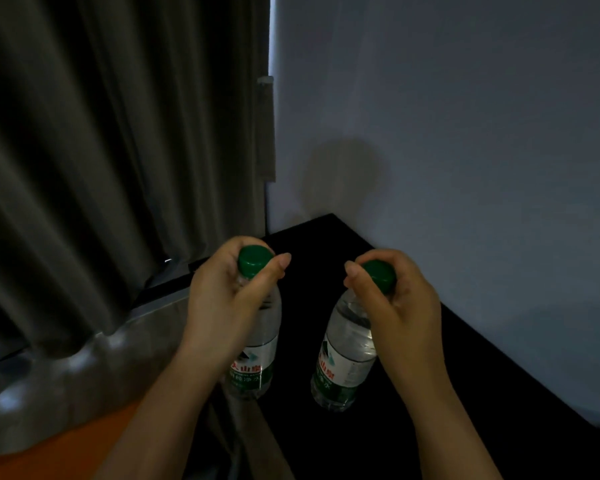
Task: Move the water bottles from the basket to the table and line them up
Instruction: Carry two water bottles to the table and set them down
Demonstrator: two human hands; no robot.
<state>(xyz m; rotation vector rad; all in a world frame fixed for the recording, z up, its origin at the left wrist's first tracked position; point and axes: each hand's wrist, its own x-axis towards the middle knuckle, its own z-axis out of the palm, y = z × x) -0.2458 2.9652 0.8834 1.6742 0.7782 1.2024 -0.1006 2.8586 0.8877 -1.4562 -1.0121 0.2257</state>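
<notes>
Each hand (222,299) (399,306) grips 1 water-filled bottle (257,351) (343,358) by its neck — 2 over the table (413,427).

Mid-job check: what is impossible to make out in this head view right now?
- Basket: outside the head view's frame.
- Necks of left bottle and right bottle: covered by the left hand and right hand.
- Bottle bases against the table: too dark to tell touching or lifted.
- Orange object: cut off by the lower left edge.

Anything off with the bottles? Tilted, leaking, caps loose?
Right bottle leans, top tipped toward the right hand gripping its neck. Left bottle, gripped by the left hand, is near upright. Both capped, no spill visible.
</notes>
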